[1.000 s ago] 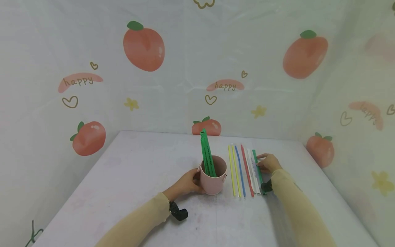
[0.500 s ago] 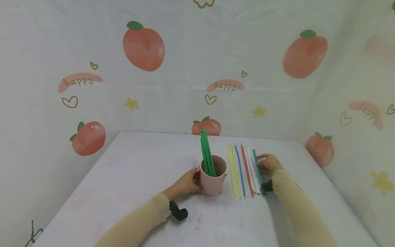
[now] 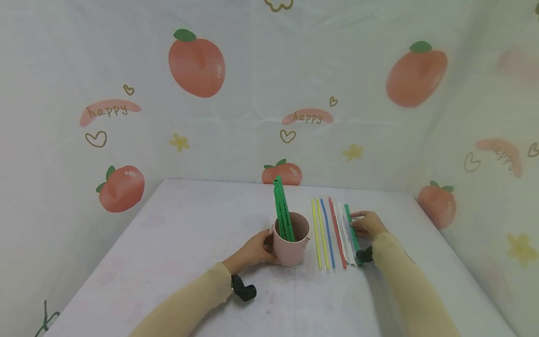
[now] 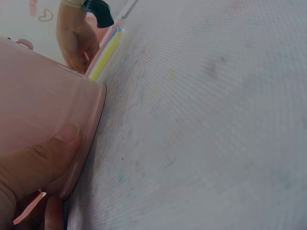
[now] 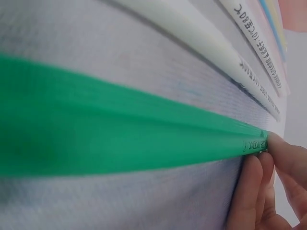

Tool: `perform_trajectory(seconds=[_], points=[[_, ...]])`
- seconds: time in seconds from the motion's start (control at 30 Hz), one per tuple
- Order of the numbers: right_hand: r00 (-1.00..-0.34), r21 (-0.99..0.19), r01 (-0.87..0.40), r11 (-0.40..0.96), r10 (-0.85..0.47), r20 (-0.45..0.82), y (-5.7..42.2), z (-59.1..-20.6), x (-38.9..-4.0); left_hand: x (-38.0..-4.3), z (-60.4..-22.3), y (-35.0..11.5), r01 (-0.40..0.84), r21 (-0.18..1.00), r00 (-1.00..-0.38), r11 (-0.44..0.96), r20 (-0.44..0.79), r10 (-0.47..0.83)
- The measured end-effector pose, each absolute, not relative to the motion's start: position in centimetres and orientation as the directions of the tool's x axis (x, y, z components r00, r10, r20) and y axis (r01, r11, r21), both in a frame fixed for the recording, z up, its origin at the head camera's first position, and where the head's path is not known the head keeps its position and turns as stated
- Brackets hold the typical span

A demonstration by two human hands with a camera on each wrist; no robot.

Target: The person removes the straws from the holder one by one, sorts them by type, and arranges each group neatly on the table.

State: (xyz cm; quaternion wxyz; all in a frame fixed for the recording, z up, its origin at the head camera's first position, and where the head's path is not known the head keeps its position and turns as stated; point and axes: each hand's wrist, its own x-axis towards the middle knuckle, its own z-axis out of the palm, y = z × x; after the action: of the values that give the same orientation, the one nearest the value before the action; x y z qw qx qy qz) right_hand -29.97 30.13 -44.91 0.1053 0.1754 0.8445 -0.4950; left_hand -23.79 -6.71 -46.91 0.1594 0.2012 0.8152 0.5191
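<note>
My left hand point(image 3: 252, 250) grips the side of a small pink bucket point(image 3: 290, 253), thumb low on its wall in the left wrist view. Several green wrapped straws point(image 3: 283, 213) lean in the bucket and stick up past its rim. On the right, my right hand point(image 3: 366, 223) is at another green straw point(image 5: 120, 129), which lies at the right end of a row on the table. In the right wrist view its fingertips pinch this straw at the far part, by the printed text. The fingers behind the bucket are partly hidden.
Left of that green straw lie white straws point(image 3: 342, 234), a red straw point(image 3: 337, 229), a blue straw point(image 3: 327, 234) and yellow straws point(image 3: 322, 234), roughly parallel. The white table point(image 3: 189, 215) meets a fruit-printed curtain point(image 3: 252, 70) at the back.
</note>
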Motion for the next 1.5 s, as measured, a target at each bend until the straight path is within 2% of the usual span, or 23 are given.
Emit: perform_trajectory(seconds=[0.5,0.77,1.13,1.5], points=[[-0.925,-0.818,0.38,0.431,0.17,-0.34,30.3,-45.0,-29.8,-23.8,-47.0,-6.7,0.181,0.908,-0.865,0.378,-0.035,0.5],[-0.931,-0.804,0.364,0.471,0.152,-0.332,29.6,-43.1,-29.6,-23.8,-47.0,-6.7,0.179,0.909,-0.869,0.375,-0.033,0.495],[-0.977,-0.906,0.186,0.38,-0.025,-0.212,27.6,-39.3,-29.8,-24.0,-47.2,-6.8,0.196,0.908,-0.86,0.37,-0.023,0.51],[-0.982,-0.977,0.04,0.209,-0.174,-0.078,22.7,-36.0,-29.7,-23.2,-45.8,-6.8,0.171,0.919,-0.859,0.356,-0.038,0.51]])
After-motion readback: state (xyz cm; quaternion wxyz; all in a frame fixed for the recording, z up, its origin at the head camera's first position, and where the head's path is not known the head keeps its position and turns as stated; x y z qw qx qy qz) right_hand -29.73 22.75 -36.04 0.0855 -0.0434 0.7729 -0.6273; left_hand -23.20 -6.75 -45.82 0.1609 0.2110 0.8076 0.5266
